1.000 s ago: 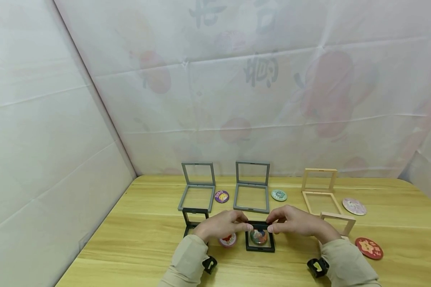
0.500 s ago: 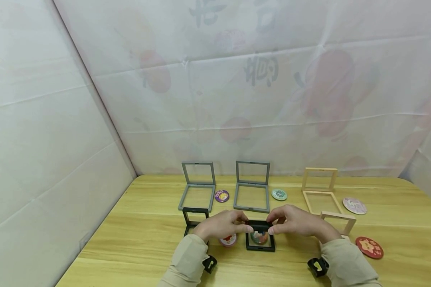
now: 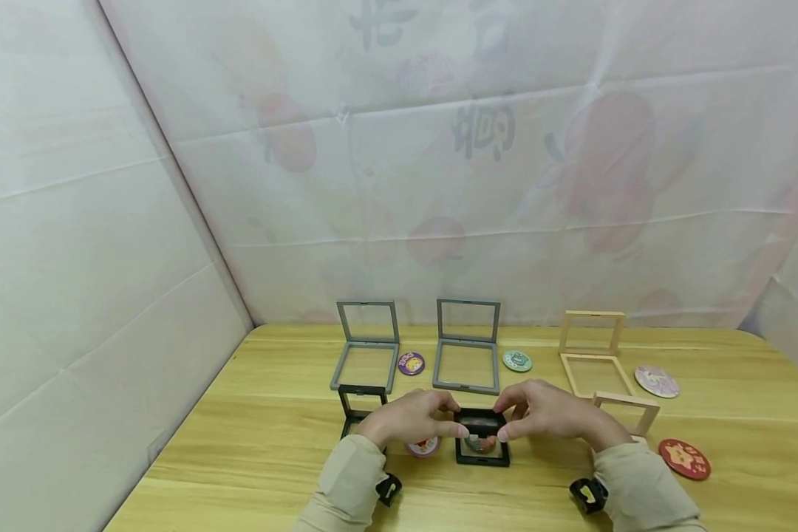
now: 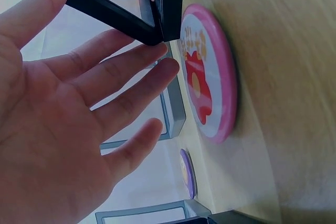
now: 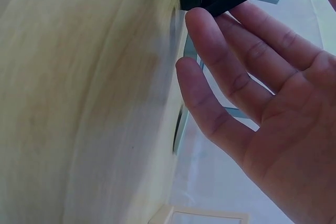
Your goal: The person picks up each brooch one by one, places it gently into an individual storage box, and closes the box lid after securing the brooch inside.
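Observation:
Between my two hands, a small hinged black display frame (image 3: 482, 462) lies on the table, its clear-windowed lid tilted partway down. Inside it sits a round multicoloured badge (image 3: 482, 444), partly covered by the lid. My left hand (image 3: 414, 415) holds the lid's left side, thumb at the near edge, fingers by the hinge. From the right, my right hand (image 3: 548, 411) holds the lid the same way. In the left wrist view, a pink-rimmed badge (image 4: 223, 77) with a red flower lies under my left fingers. The right wrist view shows my fingertips at the frame's hinge corner (image 5: 210, 6).
Another black frame (image 3: 362, 389) stands unfolded behind my left wrist. Grey frames (image 3: 465, 387) with purple (image 3: 411, 363) and green (image 3: 517, 361) badges stand at the back. Wood-coloured frames (image 3: 592, 315) and pale (image 3: 656, 382) and red (image 3: 684, 459) badges are at right.
The black frame's lid has tilted further down toward me, with both thumbs lowering slightly, and it now covers more of the multicoloured badge. The other frames and badges have stayed put.

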`<state>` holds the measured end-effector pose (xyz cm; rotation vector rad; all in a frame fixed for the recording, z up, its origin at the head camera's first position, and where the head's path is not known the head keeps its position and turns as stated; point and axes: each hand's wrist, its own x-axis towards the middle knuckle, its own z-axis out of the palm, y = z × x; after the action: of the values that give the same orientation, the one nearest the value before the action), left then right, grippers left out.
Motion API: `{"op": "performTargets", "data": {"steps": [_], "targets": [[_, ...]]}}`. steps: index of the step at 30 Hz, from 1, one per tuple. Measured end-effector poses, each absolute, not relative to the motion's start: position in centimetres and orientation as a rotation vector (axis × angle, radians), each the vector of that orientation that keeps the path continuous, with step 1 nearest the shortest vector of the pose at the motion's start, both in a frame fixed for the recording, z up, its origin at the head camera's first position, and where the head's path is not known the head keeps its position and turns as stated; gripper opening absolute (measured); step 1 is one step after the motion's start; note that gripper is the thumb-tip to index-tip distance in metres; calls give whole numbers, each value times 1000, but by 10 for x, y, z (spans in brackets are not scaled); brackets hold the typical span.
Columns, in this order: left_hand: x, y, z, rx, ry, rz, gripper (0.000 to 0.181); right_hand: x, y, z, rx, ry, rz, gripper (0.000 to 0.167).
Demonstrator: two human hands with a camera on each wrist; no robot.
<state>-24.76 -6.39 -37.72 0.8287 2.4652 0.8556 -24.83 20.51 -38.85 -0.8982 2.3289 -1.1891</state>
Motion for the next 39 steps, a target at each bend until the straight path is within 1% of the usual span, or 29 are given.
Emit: {"op": "performTargets", "data": {"steps": [20,28,39], "targets": [[-246,-63,-376,818,2518,804,41,-247,201,-386,-868,2462,-1072,44],[-246,-62,-376,825,2534,797,42,-247,200,-385,-879,2481,-1046,47],[-243,-61,-376,788,2554,785,43,-246,198,-389,-861,2461,-1074,44]]}}
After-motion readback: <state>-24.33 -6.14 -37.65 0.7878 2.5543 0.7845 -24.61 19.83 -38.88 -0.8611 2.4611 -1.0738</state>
